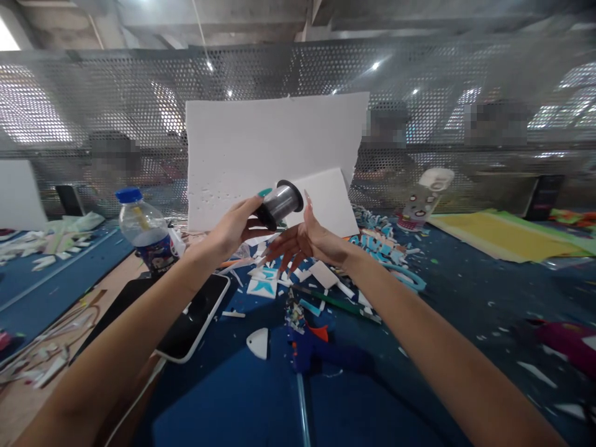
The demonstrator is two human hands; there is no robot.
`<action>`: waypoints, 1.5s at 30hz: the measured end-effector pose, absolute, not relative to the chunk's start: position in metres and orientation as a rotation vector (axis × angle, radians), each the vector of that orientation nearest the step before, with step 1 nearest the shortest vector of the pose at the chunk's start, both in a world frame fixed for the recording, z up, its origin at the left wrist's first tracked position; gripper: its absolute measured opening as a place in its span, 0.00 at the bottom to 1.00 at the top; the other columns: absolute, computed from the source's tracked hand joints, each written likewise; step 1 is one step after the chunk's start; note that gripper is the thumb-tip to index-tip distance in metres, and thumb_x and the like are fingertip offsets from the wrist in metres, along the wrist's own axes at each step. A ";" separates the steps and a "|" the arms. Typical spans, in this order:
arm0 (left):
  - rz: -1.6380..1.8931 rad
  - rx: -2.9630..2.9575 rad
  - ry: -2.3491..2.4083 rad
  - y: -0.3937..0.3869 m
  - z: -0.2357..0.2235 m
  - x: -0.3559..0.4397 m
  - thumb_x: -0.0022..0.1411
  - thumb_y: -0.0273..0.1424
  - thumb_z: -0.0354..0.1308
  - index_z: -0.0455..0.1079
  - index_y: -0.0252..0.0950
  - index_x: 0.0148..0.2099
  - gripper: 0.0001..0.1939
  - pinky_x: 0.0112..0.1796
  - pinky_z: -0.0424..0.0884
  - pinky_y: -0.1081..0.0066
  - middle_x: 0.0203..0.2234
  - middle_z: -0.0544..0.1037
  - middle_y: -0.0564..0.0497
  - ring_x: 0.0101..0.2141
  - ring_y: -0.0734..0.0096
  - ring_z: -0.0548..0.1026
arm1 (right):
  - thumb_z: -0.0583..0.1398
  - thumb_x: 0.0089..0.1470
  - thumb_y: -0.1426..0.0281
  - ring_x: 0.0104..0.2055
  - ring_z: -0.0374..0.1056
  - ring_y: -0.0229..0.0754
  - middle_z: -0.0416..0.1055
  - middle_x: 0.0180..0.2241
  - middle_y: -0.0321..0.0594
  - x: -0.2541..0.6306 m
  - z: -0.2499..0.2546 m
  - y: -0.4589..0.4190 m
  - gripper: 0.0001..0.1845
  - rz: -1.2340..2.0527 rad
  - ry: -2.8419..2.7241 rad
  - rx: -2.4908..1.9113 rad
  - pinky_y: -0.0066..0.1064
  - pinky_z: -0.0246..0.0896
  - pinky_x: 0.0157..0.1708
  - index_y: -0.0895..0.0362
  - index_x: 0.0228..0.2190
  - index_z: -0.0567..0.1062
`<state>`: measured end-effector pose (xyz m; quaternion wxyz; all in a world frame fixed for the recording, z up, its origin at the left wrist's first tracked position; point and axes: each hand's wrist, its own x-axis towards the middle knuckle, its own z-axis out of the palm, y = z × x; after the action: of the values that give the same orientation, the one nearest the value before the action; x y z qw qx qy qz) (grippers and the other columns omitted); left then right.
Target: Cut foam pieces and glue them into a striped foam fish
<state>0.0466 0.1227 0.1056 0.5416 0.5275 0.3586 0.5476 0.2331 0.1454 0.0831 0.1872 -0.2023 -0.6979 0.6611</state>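
My left hand (pixel 235 226) is closed around a spool of shiny thread or wire with black end flanges (pixel 279 203), held tilted in the air above the table. My right hand (pixel 305 242) is open just below and to the right of the spool, palm up, fingers stretched toward the left hand. Whether it touches the spool I cannot tell. Beneath both hands lie white and blue foam scraps (pixel 263 282). A blue glue gun (pixel 316 351) rests on the blue mat nearer to me.
A large white foam sheet (pixel 261 149) stands behind the hands against a perforated metal screen. A plastic bottle (pixel 146 233) and a phone (pixel 190 323) lie at left. Yellow sheets (pixel 503 236) and a white figure (pixel 426 198) sit at right. People sit beyond the screen.
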 end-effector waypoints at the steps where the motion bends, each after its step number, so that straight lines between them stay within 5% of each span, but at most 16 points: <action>1: 1.307 1.267 0.857 0.123 0.105 0.047 0.63 0.35 0.51 0.68 0.31 0.41 0.12 0.40 0.75 0.63 0.34 0.75 0.43 0.33 0.64 0.76 | 0.34 0.43 0.32 0.32 0.74 0.44 0.75 0.42 0.58 0.232 0.085 0.143 0.56 1.842 -1.960 -0.563 0.34 0.70 0.31 0.64 0.39 0.76; 12: 1.346 1.387 0.963 0.123 0.101 0.054 0.62 0.33 0.55 0.62 0.34 0.31 0.10 0.38 0.73 0.67 0.26 0.69 0.52 0.30 0.71 0.72 | 0.61 0.46 0.48 0.21 0.72 0.39 0.77 0.26 0.48 0.214 0.084 0.132 0.27 1.479 -1.870 -0.785 0.31 0.69 0.25 0.61 0.25 0.77; 28: 1.201 1.479 1.027 0.144 0.086 0.046 0.60 0.34 0.55 0.63 0.33 0.32 0.09 0.37 0.73 0.65 0.29 0.70 0.47 0.36 0.64 0.72 | 0.45 0.50 0.38 0.11 0.61 0.33 0.65 0.11 0.39 0.243 0.102 0.143 0.38 1.137 -1.818 -0.993 0.26 0.59 0.12 0.57 0.13 0.67; 40: 1.153 1.474 1.098 0.149 0.084 0.044 0.63 0.32 0.54 0.65 0.33 0.35 0.08 0.37 0.73 0.66 0.32 0.72 0.46 0.35 0.66 0.72 | 0.56 0.53 0.50 0.11 0.58 0.30 0.62 0.10 0.32 0.238 0.103 0.137 0.26 1.110 -1.904 -0.799 0.25 0.53 0.13 0.56 0.15 0.65; 45: 1.037 1.438 1.181 0.161 0.072 0.035 0.66 0.34 0.53 0.67 0.32 0.45 0.11 0.37 0.73 0.65 0.38 0.73 0.47 0.35 0.69 0.74 | 0.57 0.54 0.54 0.10 0.56 0.30 0.60 0.10 0.31 0.250 0.118 0.131 0.24 1.075 -1.832 -0.754 0.25 0.49 0.11 0.56 0.15 0.65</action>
<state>0.0346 0.1610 0.0723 0.4842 0.5906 0.4851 0.4258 0.2501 0.1314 0.1183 0.4295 -0.3022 -0.7340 0.4307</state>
